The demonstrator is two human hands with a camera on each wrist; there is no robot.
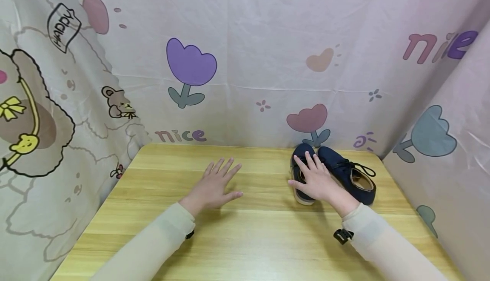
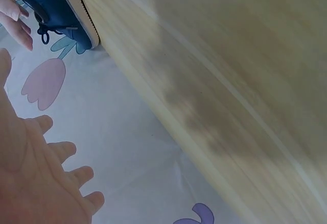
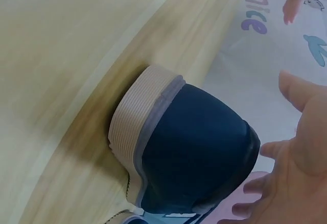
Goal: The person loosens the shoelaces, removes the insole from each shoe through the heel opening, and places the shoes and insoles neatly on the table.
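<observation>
Two navy lace-up shoes stand side by side at the back right of the table, toes toward the rear curtain. My right hand (image 1: 317, 182), fingers spread, hovers over the left shoe (image 1: 302, 196) and hides part of it. Just right of that hand lies the other shoe (image 1: 346, 174), its black laces and tan inside showing. In the right wrist view a shoe's heel (image 3: 196, 150) with a ribbed pale sole is close to the fingers. My left hand (image 1: 212, 187) is spread above the table's middle, holding nothing; its fingers (image 2: 64, 150) are apart in the left wrist view.
The wood-grain table (image 1: 245, 238) ends at a printed curtain (image 1: 245, 59) behind. More curtain hangs along the left and right sides. Each wrist carries a black strap, such as the right one (image 1: 343, 235).
</observation>
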